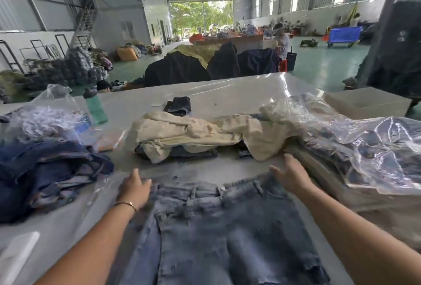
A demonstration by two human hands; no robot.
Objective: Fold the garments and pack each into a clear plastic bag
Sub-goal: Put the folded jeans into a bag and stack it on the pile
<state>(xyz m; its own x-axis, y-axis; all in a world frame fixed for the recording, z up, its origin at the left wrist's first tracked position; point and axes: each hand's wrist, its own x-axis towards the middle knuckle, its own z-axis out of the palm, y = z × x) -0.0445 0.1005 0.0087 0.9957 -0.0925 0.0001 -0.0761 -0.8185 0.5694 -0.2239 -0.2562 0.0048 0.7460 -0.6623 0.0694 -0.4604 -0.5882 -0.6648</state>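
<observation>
Both hands are lying at the jeans' waistband on the table.
The jeans (218,227) are lying flat on the table (227,93), waistband away from the person. The left hand (134,190) is resting at the waistband's left end, the right hand (289,176) at its right end, fingers loosely extended, gripping nothing. Beyond the jeans a beige garment (200,134) is lying crumpled; right of them, bagged garments (364,148) are stacking up.

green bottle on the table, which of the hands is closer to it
Left. The left hand lies at the jeans waistband, below and right of the green bottle; the right hand is much farther right.
</observation>
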